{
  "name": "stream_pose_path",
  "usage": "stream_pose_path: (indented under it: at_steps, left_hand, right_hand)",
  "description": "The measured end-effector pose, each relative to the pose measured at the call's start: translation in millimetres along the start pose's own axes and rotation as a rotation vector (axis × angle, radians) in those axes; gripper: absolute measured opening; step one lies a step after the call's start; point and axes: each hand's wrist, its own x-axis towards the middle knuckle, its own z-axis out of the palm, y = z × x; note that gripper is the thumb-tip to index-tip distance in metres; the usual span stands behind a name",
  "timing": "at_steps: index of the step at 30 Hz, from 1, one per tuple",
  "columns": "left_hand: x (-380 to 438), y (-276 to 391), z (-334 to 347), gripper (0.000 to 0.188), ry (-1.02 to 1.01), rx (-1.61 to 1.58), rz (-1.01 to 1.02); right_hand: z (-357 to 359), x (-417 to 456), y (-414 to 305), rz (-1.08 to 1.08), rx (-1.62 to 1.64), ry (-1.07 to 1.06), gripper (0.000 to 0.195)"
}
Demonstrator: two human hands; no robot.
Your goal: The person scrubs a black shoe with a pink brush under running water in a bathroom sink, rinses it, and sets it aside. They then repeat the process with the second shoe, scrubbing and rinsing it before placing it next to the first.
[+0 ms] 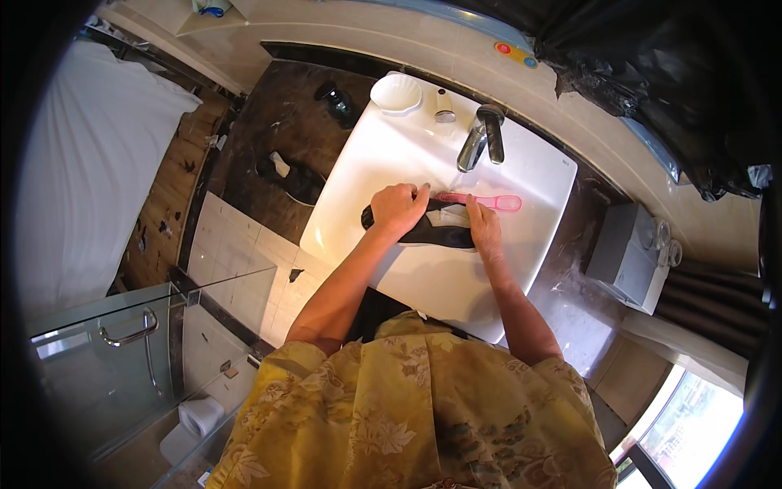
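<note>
A black shoe [440, 236] with a pale inside lies sideways over the basin of a white sink [415, 281]. My left hand [396, 209] grips its left part and hides some of the upper. On the opposite end, my right hand [484, 227] holds the shoe, thumb at the top edge. Just beyond the shoe rests a pink translucent plastic brush [502, 202], its handle towards the right; the shoe and my hands partly cover the brush's left part. A chrome faucet [478, 143] stands behind it, and what looks like a thin water stream falls beneath the spout.
Another black shoe [299, 182] with something whitish on it sits on the dark counter [256, 122], near a dark bottle [336, 101]. A white shell-shaped dish [396, 95] and a small cup [444, 107] occupy the sink's back ledge. A grey box [620, 244] stands right.
</note>
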Motion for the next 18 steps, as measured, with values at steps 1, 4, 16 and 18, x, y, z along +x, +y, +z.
stream_pose_path:
  at_steps: [1, 4, 16, 18]
  left_hand:
    - [-1.5, -1.2, -2.9, 0.056, 0.008, -0.015, 0.024]
    - [-3.9, -4.2, -11.5, 0.064, 0.027, -0.017, 0.083]
    - [-11.9, -50.4, -9.4, 0.038, 0.093, -1.326, -0.252]
    - [-3.6, -58.4, -2.9, 0.033, 0.176, -1.044, -0.171]
  right_hand:
    - [2.6, -0.8, -1.3, 0.014, 0.031, 0.031, 0.050]
    - [7.8, -3.6, -6.0, 0.077, 0.165, 0.109, 0.051]
    - [3.0, -16.5, -13.3, 0.130, 0.303, 0.144, 0.049]
    - [3.4, -12.1, -16.5, 0.054, 0.173, 0.174, 0.047]
